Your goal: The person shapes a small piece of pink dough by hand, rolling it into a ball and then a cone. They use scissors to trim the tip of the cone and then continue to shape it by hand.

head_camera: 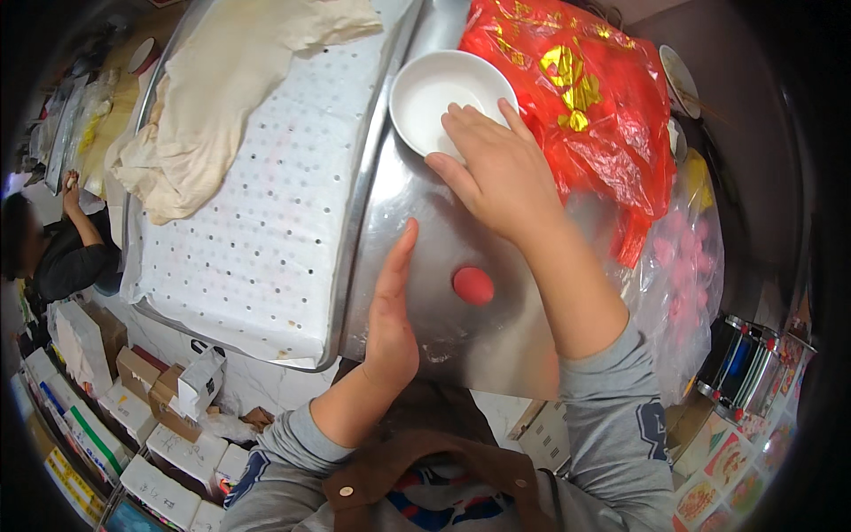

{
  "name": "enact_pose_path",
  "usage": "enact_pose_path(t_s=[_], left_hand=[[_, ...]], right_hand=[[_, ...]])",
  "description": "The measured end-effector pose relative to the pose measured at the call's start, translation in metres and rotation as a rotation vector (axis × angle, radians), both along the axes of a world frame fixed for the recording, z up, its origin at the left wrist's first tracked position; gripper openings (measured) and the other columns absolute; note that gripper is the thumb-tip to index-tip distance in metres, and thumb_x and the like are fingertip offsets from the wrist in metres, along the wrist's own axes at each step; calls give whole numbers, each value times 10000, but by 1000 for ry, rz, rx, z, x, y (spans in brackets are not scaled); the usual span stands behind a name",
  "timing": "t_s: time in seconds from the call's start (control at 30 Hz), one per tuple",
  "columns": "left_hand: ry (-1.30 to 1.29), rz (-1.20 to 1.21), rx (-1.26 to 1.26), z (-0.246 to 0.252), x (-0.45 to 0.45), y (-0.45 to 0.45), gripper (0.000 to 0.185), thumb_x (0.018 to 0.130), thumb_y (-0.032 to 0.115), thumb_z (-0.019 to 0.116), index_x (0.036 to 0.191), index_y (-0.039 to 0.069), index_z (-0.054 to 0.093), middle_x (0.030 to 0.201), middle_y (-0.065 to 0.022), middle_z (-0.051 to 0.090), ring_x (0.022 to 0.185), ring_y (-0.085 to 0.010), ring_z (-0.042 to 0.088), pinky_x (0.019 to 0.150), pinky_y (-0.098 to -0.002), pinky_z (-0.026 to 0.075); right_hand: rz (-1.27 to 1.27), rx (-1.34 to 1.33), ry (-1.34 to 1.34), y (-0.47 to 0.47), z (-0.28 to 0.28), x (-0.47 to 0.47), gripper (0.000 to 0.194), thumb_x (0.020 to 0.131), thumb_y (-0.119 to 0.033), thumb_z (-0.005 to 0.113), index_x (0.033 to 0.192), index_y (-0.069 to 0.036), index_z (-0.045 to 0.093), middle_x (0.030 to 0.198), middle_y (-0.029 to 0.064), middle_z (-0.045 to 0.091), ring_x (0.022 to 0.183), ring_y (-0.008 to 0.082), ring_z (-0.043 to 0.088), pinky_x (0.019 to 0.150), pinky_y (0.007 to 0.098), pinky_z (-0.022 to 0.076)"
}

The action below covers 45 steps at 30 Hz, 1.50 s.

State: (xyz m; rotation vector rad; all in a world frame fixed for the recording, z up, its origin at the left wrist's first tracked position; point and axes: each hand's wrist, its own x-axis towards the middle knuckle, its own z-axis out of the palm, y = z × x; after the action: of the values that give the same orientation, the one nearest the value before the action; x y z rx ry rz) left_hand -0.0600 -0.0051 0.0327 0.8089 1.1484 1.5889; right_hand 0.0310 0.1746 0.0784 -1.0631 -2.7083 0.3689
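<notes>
A smooth red ball (473,286), which looks like dough, rests on the steel worktop (445,233) between my two hands. My left hand (392,326) is to the left of the ball, turned edge-on with straight fingers and nothing visible in it. Farther off, my right hand (502,173) reaches over the near right rim of a white bowl (425,86). Its fingers are spread and empty, with the tips above the bowl's inside. Whether they touch the bowl is unclear. The hand hides part of the rim.
Left of the worktop, a metal tray (342,292) holds a perforated white liner (279,233) and a cream cloth (199,113). A red plastic bag (618,113) and a clear bag of pink pieces (678,279) lie right. Another person (73,259) sits far left, near several boxes (189,452).
</notes>
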Motion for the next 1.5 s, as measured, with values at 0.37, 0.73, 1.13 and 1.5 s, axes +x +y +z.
enact_pose_path(t_s=[0.37,0.73,1.13,1.5], left_hand=[[-544,190,-106,52,-38,28,725,1005,526,150,1401,-53,332,1483,-209,325,1398,-308,285,1154,-423,198],[-949,-170,-228,41,-46,36,829,948,650,135,1153,-41,544,1152,-236,601,1040,-308,601,942,-397,448],[191,71,138,91,-1,30,893,912,640,162,1497,-15,-3,1574,-199,-2,1459,-311,36,1167,-390,76],[804,-45,281,91,-1,13,947,786,649,486,1436,-19,318,1512,-246,246,1422,-406,181,1123,-553,101]], right_hand=[[-315,-624,651,-37,37,-6,468,976,-337,417,1259,6,566,1233,193,595,1170,313,555,1108,409,277],[101,-1039,927,-131,33,27,499,952,-346,497,1297,14,532,1290,235,522,1235,321,498,1001,406,391],[-55,-1281,972,-146,72,-15,934,942,-595,360,1487,7,-101,1585,139,-12,1452,208,110,1156,350,119],[-25,-1623,1173,-164,62,7,826,950,-631,186,1514,-41,57,1587,125,58,1466,258,69,1179,407,74]])
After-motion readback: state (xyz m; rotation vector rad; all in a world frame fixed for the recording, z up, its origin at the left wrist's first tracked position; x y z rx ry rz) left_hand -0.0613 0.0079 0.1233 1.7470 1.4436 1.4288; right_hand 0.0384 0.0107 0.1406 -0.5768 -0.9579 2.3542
